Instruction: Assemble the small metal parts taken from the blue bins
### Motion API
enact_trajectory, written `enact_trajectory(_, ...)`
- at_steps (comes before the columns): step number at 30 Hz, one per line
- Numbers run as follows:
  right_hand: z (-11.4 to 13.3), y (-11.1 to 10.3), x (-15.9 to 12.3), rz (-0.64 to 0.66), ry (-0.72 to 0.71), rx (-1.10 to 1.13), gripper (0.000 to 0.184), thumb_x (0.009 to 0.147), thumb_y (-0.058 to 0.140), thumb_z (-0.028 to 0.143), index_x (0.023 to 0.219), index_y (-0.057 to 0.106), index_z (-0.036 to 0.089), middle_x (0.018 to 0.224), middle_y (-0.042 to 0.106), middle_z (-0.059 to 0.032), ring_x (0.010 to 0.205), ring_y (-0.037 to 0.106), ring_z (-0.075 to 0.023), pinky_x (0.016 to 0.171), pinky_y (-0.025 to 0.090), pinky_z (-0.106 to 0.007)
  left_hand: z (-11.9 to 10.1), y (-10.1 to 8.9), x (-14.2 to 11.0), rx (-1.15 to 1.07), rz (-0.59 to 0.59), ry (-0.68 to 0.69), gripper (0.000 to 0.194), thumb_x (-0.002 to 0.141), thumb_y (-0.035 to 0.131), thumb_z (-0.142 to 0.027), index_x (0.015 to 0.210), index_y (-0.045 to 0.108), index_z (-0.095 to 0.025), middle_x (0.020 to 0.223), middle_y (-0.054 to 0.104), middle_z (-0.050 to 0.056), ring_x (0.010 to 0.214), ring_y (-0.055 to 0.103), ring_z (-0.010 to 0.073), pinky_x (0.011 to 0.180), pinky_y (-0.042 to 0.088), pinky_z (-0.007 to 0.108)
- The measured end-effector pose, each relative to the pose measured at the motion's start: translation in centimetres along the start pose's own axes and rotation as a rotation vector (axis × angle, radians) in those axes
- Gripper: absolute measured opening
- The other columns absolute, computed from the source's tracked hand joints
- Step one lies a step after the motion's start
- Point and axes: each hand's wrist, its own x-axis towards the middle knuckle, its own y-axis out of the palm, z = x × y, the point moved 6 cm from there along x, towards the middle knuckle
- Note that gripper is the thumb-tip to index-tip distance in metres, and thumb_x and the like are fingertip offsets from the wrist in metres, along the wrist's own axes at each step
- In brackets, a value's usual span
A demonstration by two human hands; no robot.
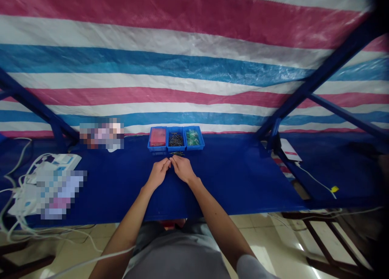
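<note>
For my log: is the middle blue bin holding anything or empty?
Holding something: small dark pieces lie inside the middle blue bin.

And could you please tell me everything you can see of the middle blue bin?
The middle blue bin is an open-topped box that looks like plastic, standing upright on the blue table. Its neighbours, the left bin and right bin, sit close against it; whether they are joined is unclear. It holds a jumbled heap of thin, dark pieces, perhaps screws. Neither the left hand nor the right hand touches it.
</note>
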Motion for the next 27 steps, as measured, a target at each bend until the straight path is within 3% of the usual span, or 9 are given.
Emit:
enact_trajectory(7,-1.0,0.2,0.2,-0.012,0.128,0.131,0.054,0.105,0.037,0.048,0.066,0.063,0.021,0.066,0.066,-0.0026,0.065,0.061,-0.0158,0.065,0.036,-0.025,-0.3,0.1,0.0,0.039,0.009,0.015,0.042,0.100,0.036,-0.046,0.076,0.054,-0.019,0.063,0.052,-0.001,0.059,0.049,0.0148,0.063,0.037,0.026)
enact_trajectory(9,-0.9,-0.1,0.2,-0.013,0.127,0.161,0.050,0.104,0.039,0.047,0.069,0.064,0.021,0.067,0.066,-0.0015,0.066,0.061,-0.0156,0.065,0.037,-0.024,-0.2,-0.1,0.0,0.037,-0.013,-0.002,0.041,0.100,0.037,-0.046,0.075,0.054,-0.019,0.060,0.049,-0.002,0.057,0.047,0.0146,0.062,0.036,0.025)
enact_trajectory(13,0.5,-0.8,0.1,0.020,0.021,0.216,0.026,0.104,0.041,0.038,0.099,0.062,0.023,0.087,0.070,-0.0014,0.081,0.065,-0.0166,0.075,0.042,-0.024,0.3,-0.3,0.0,-0.004,-0.046,-0.025,0.039,0.099,0.039,-0.045,0.073,0.053,-0.019,0.057,0.045,-0.004,0.054,0.043,0.0132,0.058,0.033,0.024)
enact_trajectory(16,1.3,-0.9,0.0,0.057,-0.038,0.198,0.019,0.104,0.042,0.031,0.111,0.058,0.025,0.097,0.070,-0.0028,0.089,0.066,-0.0175,0.079,0.043,-0.025,0.5,-0.4,0.0,-0.046,-0.055,-0.038,0.039,0.099,0.040,-0.044,0.073,0.051,-0.019,0.059,0.046,-0.004,0.055,0.044,0.0127,0.057,0.033,0.024)
enact_trajectory(27,0.1,0.1,0.0,0.042,-0.024,-0.005,0.022,0.105,0.041,0.030,0.093,0.057,0.022,0.091,0.069,-0.0034,0.078,0.064,-0.0168,0.068,0.036,-0.025,0.5,-0.3,-0.1,-0.088,-0.026,-0.059,0.042,0.099,0.039,-0.048,0.072,0.052,-0.018,0.058,0.044,-0.004,0.055,0.043,0.0130,0.057,0.032,0.024)
